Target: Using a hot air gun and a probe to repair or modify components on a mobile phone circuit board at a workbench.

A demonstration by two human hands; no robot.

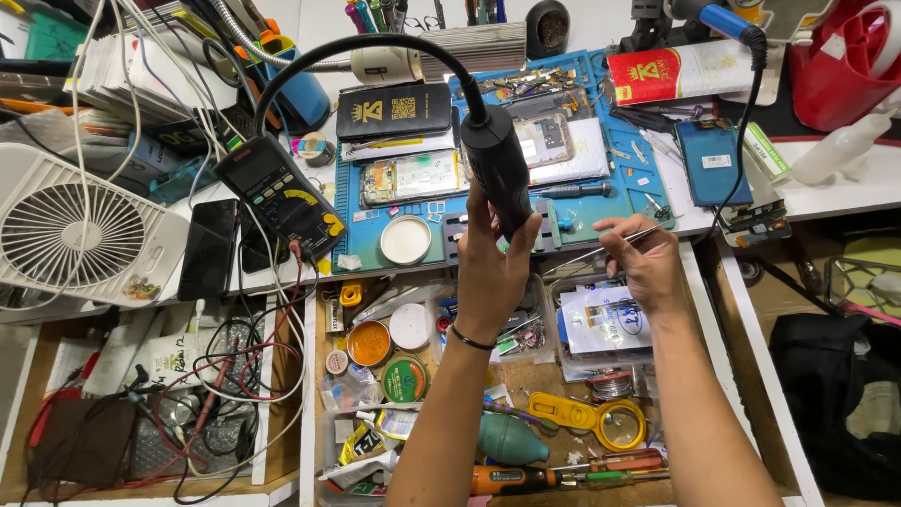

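Left hand (493, 272) grip wrapped tight round black hot-air handpiece (497, 178), centre of frame, nozzle end down over blue mat (619, 202); stiff body, likely light, hot at tip, best held mid-barrel; black hose (366, 45) arcs up-left, springy, tugs a bit; right hand (643, 263) grip pinching thin metal tweezers (610, 246), right of centre, slim, slippery, hold near middle; multimeter (282, 192) left; white fan (70, 230) far left; open drawer (507, 376) below surface.
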